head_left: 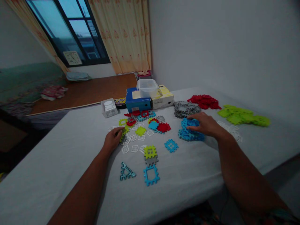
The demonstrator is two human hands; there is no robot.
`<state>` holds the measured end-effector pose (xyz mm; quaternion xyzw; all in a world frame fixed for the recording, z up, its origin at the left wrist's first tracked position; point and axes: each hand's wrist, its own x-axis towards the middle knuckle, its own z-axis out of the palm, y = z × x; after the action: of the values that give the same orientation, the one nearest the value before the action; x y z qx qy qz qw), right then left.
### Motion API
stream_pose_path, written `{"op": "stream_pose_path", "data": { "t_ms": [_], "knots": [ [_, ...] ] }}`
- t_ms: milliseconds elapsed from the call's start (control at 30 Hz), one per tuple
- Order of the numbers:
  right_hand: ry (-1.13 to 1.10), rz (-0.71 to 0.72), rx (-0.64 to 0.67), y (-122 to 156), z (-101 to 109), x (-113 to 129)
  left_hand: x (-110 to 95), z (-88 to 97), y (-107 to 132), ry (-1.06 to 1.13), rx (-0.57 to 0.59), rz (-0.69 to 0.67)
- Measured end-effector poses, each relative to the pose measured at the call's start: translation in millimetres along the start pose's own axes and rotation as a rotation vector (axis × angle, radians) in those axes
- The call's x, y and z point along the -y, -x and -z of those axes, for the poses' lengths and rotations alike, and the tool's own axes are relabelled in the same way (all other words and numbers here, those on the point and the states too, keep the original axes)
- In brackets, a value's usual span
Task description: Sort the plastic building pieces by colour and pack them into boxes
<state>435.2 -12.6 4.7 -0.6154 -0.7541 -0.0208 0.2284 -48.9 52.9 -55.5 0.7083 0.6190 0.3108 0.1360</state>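
Flat interlocking plastic tiles in several colours lie on a pale table (58, 175). My left hand (114, 137) rests with curled fingers on a green tile (124, 130) beside small white tiles (131, 147). My right hand (204, 123) lies palm down, fingers bent, on top of a pile of blue tiles (188, 134). Near the front lie a green tile (150, 151), a grey tile (151, 160), a blue square frame (151, 175), a blue tile (171, 145) and a blue triangle (126, 172). A mixed cluster of tiles (150, 122) sits in the middle.
Sorted piles stand at the back right: grey (185, 108), red (204, 101), lime green (243, 115). A blue box (137, 101), a clear tub (147, 87) on a yellow box (165, 95) and a small white container (109, 107) line the far side. The table's front edge is near.
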Motion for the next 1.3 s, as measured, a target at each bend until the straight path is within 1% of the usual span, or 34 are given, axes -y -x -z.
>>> {"op": "stream_pose_path", "data": {
  "t_ms": [33, 100, 167, 233, 300, 367, 467, 533, 600, 700, 767, 833, 900, 967, 1033, 1100, 1200, 1300],
  "knots": [
    [-0.002, 0.008, 0.003, 1, -3, -1, 0, 0.2, 0, 0.002, -0.001, 0.0],
    [-0.041, 0.062, -0.04, 0, -9, 9, -1, 0.6, 1, 0.01, 0.002, 0.002],
    [-0.113, 0.14, -0.115, -2, -16, 30, -3, 1.0, 1, 0.018, 0.004, 0.011],
    [-0.185, 0.233, -0.135, -3, -26, 57, -4, 1.3, 2, 0.022, 0.001, 0.018],
    [-0.221, 0.33, -0.068, -1, -39, 82, -5, 1.5, 2, 0.024, -0.001, 0.014],
    [-0.188, 0.368, 0.038, 3, -56, 101, -6, 1.5, 2, 0.024, -0.003, 0.007],
    [-0.038, 0.306, 0.137, 6, -77, 115, -6, 1.0, 2, 0.024, -0.005, 0.003],
    [0.024, 0.29, 0.162, 6, -84, 117, -6, 0.4, 2, 0.02, -0.008, 0.0],
    [0.009, 0.343, 0.19, 4, -84, 117, -6, -0.2, 2, 0.014, -0.01, -0.009],
    [-0.105, 0.463, 0.245, 3, -76, 119, -6, -0.6, 3, 0.007, -0.004, -0.029],
    [-0.168, 0.499, 0.236, 5, -72, 122, -6, -0.7, 2, 0.008, -0.004, -0.03],
    [-0.185, 0.474, 0.18, 7, -71, 123, -5, -0.9, 2, 0.015, -0.007, -0.027],
    [-0.17, 0.415, 0.135, 8, -74, 122, -4, -1.2, 1, 0.021, -0.011, -0.025],
    [-0.152, 0.372, 0.139, 8, -77, 121, -2, -1.5, 0, 0.024, -0.013, -0.027],
    [-0.159, 0.394, 0.154, 7, -80, 120, 0, -1.5, 0, 0.024, -0.013, -0.026],
    [-0.183, 0.445, 0.138, 6, -80, 121, 1, -1.2, -1, 0.022, -0.009, -0.027],
    [-0.192, 0.441, 0.083, 8, -73, 126, 1, 0.1, -2, 0.024, -0.008, -0.028],
    [-0.18, 0.393, 0.019, 13, -54, 130, 0, 1.8, -1, 0.033, -0.01, -0.032]
  ]
}}
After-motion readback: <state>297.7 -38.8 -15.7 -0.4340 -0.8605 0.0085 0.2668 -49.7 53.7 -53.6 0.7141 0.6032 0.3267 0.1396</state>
